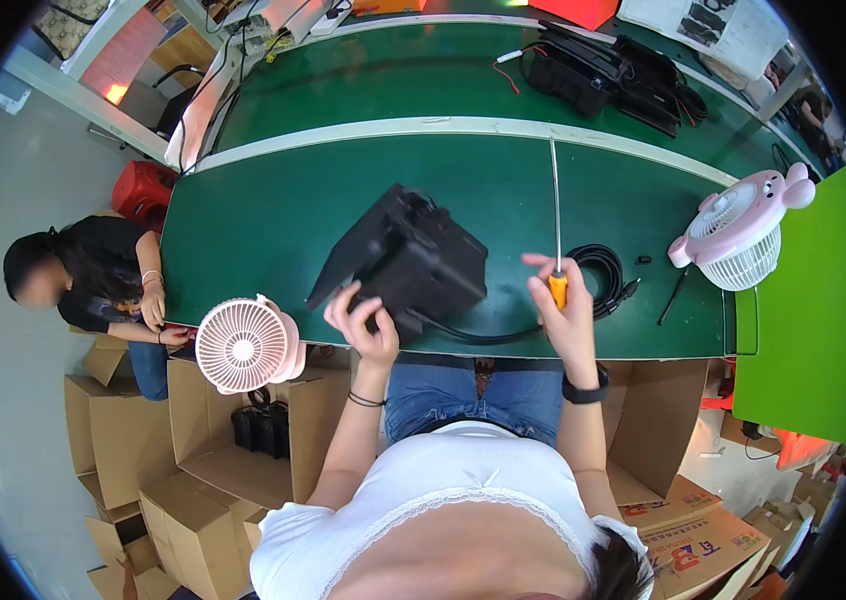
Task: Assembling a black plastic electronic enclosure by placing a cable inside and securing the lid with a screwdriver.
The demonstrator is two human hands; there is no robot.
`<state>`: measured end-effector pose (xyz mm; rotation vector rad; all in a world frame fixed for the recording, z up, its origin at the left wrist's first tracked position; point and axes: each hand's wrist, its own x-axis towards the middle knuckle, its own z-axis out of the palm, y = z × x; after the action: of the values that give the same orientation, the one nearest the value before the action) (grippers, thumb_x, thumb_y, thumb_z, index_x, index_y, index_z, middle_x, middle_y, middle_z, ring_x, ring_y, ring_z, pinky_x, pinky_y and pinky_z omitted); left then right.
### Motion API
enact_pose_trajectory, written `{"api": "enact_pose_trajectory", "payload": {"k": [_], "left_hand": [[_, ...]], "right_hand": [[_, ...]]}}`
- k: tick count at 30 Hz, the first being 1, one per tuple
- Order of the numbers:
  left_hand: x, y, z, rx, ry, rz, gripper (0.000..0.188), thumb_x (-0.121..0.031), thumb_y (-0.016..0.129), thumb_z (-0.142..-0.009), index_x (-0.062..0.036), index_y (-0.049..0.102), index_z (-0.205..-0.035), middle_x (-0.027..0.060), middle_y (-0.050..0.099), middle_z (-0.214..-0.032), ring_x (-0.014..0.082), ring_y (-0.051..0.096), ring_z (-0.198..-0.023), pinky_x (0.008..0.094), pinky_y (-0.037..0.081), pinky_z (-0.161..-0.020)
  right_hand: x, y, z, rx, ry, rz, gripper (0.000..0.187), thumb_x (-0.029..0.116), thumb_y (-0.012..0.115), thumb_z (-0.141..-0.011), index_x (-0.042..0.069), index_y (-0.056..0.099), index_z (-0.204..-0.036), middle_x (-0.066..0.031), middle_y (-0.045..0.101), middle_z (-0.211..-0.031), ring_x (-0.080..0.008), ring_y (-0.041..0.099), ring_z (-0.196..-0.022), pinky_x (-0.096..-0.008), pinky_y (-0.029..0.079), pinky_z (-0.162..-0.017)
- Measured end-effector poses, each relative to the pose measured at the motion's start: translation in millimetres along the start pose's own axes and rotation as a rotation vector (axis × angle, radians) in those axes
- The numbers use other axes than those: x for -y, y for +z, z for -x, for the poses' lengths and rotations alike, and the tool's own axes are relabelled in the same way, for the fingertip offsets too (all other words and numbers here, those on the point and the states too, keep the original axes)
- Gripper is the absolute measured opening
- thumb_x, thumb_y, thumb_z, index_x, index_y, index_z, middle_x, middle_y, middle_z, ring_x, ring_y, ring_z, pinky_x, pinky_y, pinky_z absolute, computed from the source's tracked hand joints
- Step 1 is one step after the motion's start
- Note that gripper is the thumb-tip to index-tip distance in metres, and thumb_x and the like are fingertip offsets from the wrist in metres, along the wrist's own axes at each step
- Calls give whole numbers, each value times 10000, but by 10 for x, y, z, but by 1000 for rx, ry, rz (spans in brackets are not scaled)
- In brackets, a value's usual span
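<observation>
A black box-shaped device is tilted above the green table, slightly blurred. My left hand grips its near left edge, with the thumb partly hidden. My right hand is closed around the yellow handle of a long screwdriver, whose thin shaft points away from me toward the table's far edge. From the device's near side a black cable runs right, passing beneath my right hand. Beside that hand lies a coil of black cable with a plug end.
A pink fan stands at the left edge, and a pink-and-white animal-shaped fan at the right. More black devices lie on the far shelf. Open cardboard boxes stand below the table. Another person sits at the left.
</observation>
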<state>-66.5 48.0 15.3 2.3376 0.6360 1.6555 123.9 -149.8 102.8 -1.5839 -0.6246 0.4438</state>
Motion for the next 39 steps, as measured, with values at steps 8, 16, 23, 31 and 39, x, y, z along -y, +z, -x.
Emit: {"api": "enact_pose_trajectory", "payload": {"k": [8, 16, 23, 31, 39], "left_hand": [[-109, 33, 255, -55, -21, 481, 591, -321, 891, -703, -120, 539, -1132, 138, 392, -1313, 307, 440, -1206, 439, 385, -1005], [-85, 125, -304, 364, -417, 727, 938, -246, 896, -647, -46, 356, -1388, 184, 187, -1539, 320, 339, -1377, 449, 369, -1103], [22, 100, 83, 543, -552, 844, 954, -162, 913, -631, -77, 283, -1342, 177, 434, -1319, 270, 507, -1200, 405, 423, -1027], [-37, 128, 179, 280, -591, 658, 1128, -164, 941, -608, -56, 184, -1438, 174, 419, -1345, 274, 489, -1230, 410, 429, -1028], [684, 544, -709, -180, -219, -99, 839, -149, 911, -652, -90, 368, -1289, 302, 48, -1498, 495, 190, -1383, 552, 261, -1141]], "right_hand": [[-132, 293, -198, -68, -51, -292, 212, 29, 654, -920, 78, 450, -954, -137, 692, -1094, -19, 544, -684, -174, 411, -504], [-487, 236, -57, -232, 119, -414, 233, 9, 654, -907, 99, 444, -953, -134, 653, -1187, -20, 553, -705, -164, 422, -504], [-527, 166, -71, -262, 136, -368, 272, -4, 672, -892, 123, 445, -968, -113, 688, -1088, -58, 637, -830, -166, 440, -527], [-356, -33, -97, -263, -1, -65, 220, 78, 734, -864, 60, 538, -962, -57, 629, -1251, -25, 512, -707, -185, 465, -583], [-912, -648, 22, -510, -67, 325, 225, 118, 744, -851, 28, 567, -957, -190, 545, -1322, -307, 527, -1240, -381, 415, -1002]]}}
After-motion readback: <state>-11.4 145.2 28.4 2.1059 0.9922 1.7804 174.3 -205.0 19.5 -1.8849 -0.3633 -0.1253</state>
